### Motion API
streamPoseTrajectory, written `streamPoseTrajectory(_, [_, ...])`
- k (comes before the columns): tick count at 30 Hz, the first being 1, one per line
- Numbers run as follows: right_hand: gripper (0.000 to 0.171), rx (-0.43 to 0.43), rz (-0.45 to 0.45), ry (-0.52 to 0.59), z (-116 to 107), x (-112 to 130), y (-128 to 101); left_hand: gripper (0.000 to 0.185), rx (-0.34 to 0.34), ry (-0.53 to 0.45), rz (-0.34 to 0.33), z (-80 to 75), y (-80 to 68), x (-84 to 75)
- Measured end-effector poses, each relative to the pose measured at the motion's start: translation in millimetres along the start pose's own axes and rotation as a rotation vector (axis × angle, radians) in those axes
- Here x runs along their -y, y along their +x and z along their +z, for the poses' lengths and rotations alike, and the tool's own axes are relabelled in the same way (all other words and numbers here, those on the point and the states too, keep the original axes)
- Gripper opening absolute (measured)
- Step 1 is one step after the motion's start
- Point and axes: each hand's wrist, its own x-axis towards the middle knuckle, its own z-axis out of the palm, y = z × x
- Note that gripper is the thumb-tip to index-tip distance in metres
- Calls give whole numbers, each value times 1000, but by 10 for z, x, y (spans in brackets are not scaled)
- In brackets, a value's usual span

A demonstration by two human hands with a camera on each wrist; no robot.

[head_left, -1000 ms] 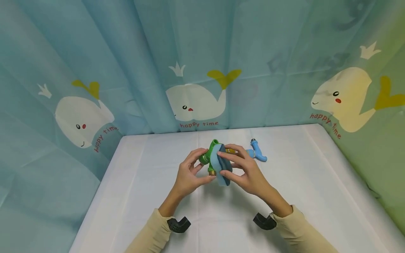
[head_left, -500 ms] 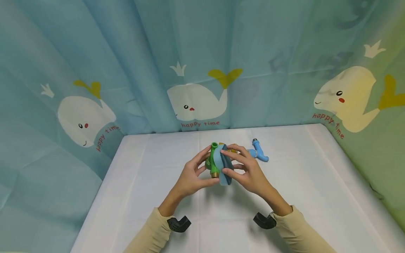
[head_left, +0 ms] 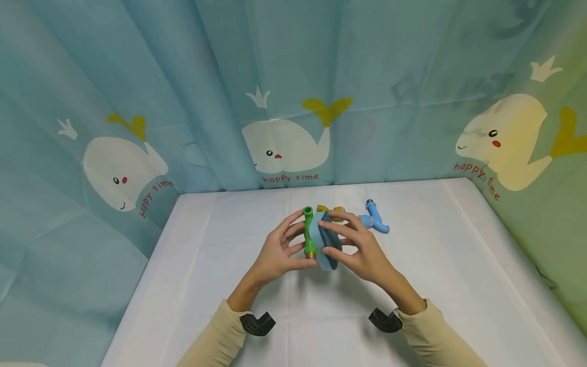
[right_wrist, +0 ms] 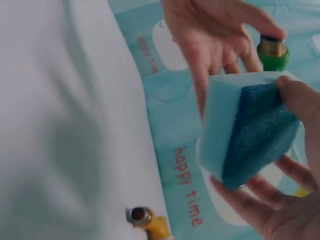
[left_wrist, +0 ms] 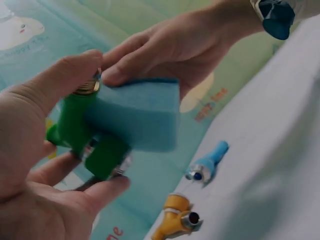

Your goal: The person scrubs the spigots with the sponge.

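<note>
Green pipe fitting point(head_left: 309, 233), pinched by the left hand point(head_left: 275, 255), hung above the table's point(head_left: 206, 285) middle; the right hand point(head_left: 362, 250) clamped a blue sponge point(head_left: 326, 247) against it, bare cloth all around.

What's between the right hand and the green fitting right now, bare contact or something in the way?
The blue sponge sits between them. The right hand holds the sponge against the green fitting, so its fingers meet sponge rather than plastic. The left hand grips the fitting directly, with nothing visible in between.
</note>
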Motion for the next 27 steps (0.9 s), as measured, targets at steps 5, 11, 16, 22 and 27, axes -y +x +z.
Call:
streamPoseTrajectory(5, [60,-34,10,12,-20,12,-16,106,-34,-33,39,1,-19,26])
streamPoseTrajectory(11, [60,-23,-22,-20,9,77,-7,105,-33,-57,55,5,3,19])
streamPoseTrajectory(16, [58,-92,-89,-93,34,80,10,106,-48,-130,72,2,7,18])
streamPoseTrajectory(22, [51,-55,-144,-192,17,93,42,114,-83,-185,76,9,5,18])
streamPoseTrajectory(27, [57,-33,-117,-133,-15,123,63,117,-109,-195,72,-23,-14,48])
